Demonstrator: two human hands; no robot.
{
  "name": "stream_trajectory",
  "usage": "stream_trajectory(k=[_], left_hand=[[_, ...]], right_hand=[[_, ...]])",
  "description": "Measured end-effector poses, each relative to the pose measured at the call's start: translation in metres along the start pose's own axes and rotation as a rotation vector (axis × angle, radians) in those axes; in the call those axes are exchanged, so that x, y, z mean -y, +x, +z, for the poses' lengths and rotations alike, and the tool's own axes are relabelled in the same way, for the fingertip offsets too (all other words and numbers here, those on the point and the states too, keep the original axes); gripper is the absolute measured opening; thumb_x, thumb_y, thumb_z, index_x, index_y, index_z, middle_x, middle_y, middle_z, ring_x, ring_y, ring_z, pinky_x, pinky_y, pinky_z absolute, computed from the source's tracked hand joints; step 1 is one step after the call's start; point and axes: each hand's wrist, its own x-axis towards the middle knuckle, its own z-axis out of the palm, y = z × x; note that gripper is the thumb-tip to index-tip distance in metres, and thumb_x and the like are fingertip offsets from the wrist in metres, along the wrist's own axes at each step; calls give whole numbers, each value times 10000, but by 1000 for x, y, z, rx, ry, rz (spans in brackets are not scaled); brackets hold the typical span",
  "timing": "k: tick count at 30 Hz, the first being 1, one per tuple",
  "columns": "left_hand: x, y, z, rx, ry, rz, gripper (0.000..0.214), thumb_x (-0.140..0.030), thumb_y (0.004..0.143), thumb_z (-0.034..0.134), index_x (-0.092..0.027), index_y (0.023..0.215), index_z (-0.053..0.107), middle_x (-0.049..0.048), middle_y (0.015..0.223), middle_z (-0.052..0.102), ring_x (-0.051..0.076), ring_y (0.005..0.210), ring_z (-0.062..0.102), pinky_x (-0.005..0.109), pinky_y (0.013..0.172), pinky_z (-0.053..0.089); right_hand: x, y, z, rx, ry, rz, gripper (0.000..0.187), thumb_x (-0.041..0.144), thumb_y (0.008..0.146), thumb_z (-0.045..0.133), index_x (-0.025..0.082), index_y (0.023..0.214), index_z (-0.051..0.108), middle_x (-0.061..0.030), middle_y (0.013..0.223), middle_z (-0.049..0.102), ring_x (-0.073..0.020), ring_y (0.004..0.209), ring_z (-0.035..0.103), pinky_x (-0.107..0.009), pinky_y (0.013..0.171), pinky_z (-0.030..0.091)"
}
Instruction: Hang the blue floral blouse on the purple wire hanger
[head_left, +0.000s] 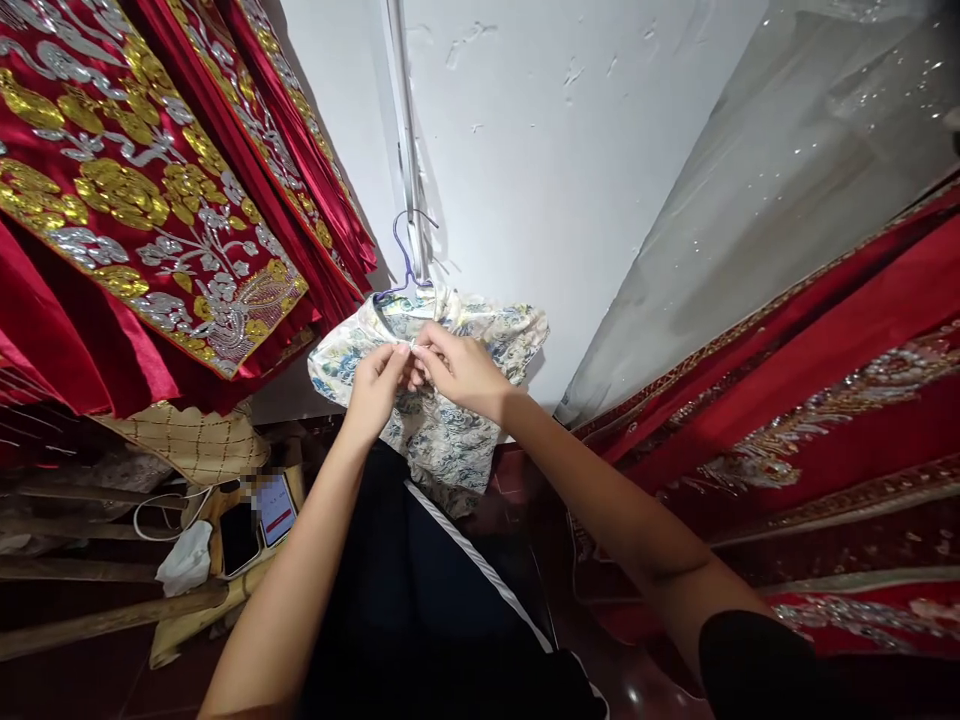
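Note:
A small cream garment with a blue floral print (442, 440) hangs on a thin blue wire hanger (405, 255) hooked over a white vertical pole (405, 130). Both my hands meet at its collar. My left hand (377, 385) is closed, its fingers pinching the cloth at the neckline. My right hand (457, 368) is closed too, its fingertips pressed against the left ones on the same spot of the collar. What sits between the fingertips is too small to make out.
Red embroidered garments with gold and silver patterns (142, 200) hang at the left, more red cloth (825, 420) and a grey sequinned fabric (787, 190) at the right. Two phones (259, 520), a cable and a white tissue (186, 560) lie on wooden furniture at lower left.

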Motion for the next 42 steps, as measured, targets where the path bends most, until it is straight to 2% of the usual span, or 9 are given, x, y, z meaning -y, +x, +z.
stream_trajectory(k=[3,6,10,16,25,31,34,38,42], left_hand=[[-14,6,-6,8,54,46,299,-461,868,681,-169,804,682,37,733,657,122,614,568,241,571,470],[-20,6,-10,7,108,48,334,-480,894,644,-161,811,697,49,759,674,130,638,582,245,587,470],[-23,4,-14,7,219,31,353,-480,866,677,-151,739,686,29,648,628,128,589,549,245,574,447],[-21,2,-16,153,171,11,347,-486,881,652,-157,814,740,30,667,633,135,616,548,249,597,441],[-12,0,-7,80,1,8,300,-451,856,681,-160,791,709,45,774,676,122,631,558,245,586,457],[-8,0,-2,61,12,16,275,-427,852,683,-168,762,700,15,665,611,127,602,528,247,559,429],[-6,-2,-2,69,45,25,303,-460,877,651,-174,794,705,11,657,592,127,593,500,252,564,415],[-6,-2,-4,45,88,71,323,-472,884,636,-169,795,703,29,745,652,123,603,506,247,570,404],[7,2,-5,3,352,119,305,-424,892,611,-159,768,696,33,716,656,148,640,553,253,596,411]], right_hand=[[-1,2,-5,24,-27,25,143,278,991,414,214,938,531,0,690,605,-152,590,496,-274,605,327],[1,4,-6,40,-29,30,148,289,992,414,219,924,525,0,689,597,-158,591,491,-273,602,320],[1,3,0,43,-17,25,133,291,985,429,221,913,516,-7,706,613,-168,612,516,-274,606,328],[-2,2,5,19,30,46,123,294,989,422,226,946,515,3,687,622,-168,595,538,-277,597,342],[-2,-3,1,0,63,64,124,312,991,428,231,960,517,8,680,625,-166,592,545,-279,589,347],[-4,-4,2,-8,22,58,113,307,987,437,237,958,521,11,668,615,-165,580,530,-276,584,337],[-3,-5,1,1,35,70,117,313,987,436,237,963,522,7,682,629,-168,581,536,-275,581,337],[-5,-8,3,-19,7,66,121,314,986,437,239,957,527,7,687,631,-169,577,527,-280,583,326],[-4,-7,4,-114,-13,35,144,348,984,461,235,916,518,14,626,563,-154,534,455,-294,577,316]])
